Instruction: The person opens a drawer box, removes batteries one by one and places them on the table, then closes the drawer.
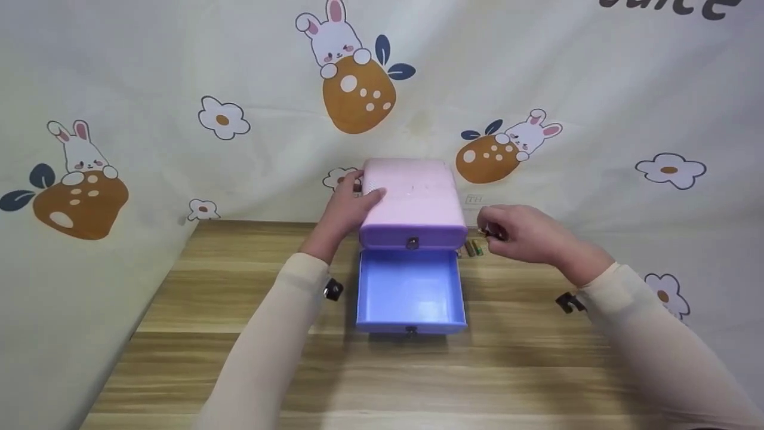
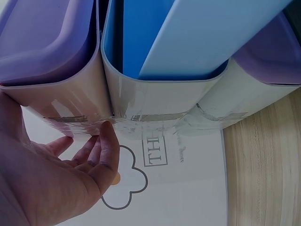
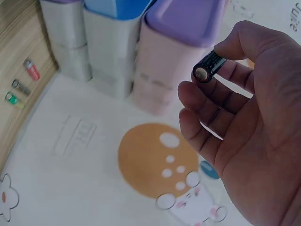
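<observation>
A stacked drawer unit has a pink top tier with a purple drawer front. Below, a blue drawer is pulled out, with nothing in it. My left hand holds the pink tier at its rear left edge, thumb on top and fingers bent against the side. In the left wrist view the fingertips touch the taped rear part of the pink wall. To the right of the unit, my right hand pinches a small dark battery between thumb and fingers, its flat end showing.
Beside the unit's right side lie a green battery, a dark battery and a red battery. They rest on the wooden table. Right behind the unit stands a pale sheet printed with rabbits and flowers.
</observation>
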`<state>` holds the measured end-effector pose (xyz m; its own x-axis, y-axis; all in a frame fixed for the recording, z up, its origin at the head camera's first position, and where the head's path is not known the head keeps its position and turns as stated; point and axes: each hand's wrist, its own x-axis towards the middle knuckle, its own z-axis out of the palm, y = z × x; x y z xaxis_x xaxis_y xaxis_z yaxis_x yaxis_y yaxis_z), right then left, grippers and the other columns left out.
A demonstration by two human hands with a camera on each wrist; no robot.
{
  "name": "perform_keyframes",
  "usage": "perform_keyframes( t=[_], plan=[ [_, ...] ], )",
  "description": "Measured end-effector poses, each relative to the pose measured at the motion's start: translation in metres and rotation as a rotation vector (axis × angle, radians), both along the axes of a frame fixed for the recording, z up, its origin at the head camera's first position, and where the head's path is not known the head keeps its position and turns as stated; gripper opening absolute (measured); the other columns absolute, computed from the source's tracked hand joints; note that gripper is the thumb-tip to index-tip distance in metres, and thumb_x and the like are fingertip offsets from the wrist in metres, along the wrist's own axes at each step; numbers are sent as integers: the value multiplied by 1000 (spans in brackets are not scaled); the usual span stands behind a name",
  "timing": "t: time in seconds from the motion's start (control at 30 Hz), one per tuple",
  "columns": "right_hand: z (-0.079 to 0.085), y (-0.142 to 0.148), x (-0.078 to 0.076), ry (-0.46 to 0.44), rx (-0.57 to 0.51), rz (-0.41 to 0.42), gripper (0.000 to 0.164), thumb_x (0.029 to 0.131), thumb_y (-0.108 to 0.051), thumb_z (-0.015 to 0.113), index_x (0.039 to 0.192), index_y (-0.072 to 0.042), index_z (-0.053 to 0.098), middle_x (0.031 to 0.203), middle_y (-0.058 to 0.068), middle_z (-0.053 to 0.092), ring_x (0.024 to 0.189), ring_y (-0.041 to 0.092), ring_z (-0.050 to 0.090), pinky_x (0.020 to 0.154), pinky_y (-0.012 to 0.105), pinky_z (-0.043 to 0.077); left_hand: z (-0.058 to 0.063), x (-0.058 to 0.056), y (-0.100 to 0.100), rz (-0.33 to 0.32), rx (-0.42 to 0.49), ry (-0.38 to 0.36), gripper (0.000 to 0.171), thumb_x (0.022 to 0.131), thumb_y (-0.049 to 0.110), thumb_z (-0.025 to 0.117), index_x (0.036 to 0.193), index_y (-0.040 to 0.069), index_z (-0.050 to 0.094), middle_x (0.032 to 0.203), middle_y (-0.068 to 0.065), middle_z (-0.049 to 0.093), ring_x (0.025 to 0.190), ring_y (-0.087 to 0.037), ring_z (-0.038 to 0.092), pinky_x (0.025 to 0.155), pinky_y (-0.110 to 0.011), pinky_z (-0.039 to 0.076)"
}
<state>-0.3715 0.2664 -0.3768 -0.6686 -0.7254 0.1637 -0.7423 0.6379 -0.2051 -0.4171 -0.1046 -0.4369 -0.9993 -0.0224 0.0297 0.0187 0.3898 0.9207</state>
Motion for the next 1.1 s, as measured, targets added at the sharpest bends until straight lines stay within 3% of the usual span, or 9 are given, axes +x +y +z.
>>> perform_keyframes(
  t=[0.2,0.43,0.63,1.1],
  plan=[
    [-11,16,-21,-66,11,-137,15,94,-6,73,106,-15,69,84,-1,65,78,20,59,71,39,52,0,-1,-1,-8,13,-3,87,105,51,71,174,18,31,164,-17,50,149,-36,52,121,-54,45],
    [-30,32,-51,-95,42,-221,10,93,-8,72,102,-10,68,83,2,67,78,22,60,73,43,52,-1,-2,-2,-22,24,34,84,104,47,73,171,14,35,158,-18,54,145,-34,53,121,-51,44],
    [-49,37,-72,-148,68,-337,17,95,-15,76,108,-5,69,90,8,70,82,27,62,77,47,54,-1,-1,-2,-8,17,10,85,104,49,72,173,16,33,163,-18,51,149,-36,52,123,-53,43],
    [-78,45,-98,-240,37,-497,22,98,-18,75,110,-2,68,100,14,71,89,31,63,82,50,54,1,0,-1,0,23,-18,85,105,50,72,174,18,32,168,-17,48,151,-37,50,123,-55,43]
  ],
)
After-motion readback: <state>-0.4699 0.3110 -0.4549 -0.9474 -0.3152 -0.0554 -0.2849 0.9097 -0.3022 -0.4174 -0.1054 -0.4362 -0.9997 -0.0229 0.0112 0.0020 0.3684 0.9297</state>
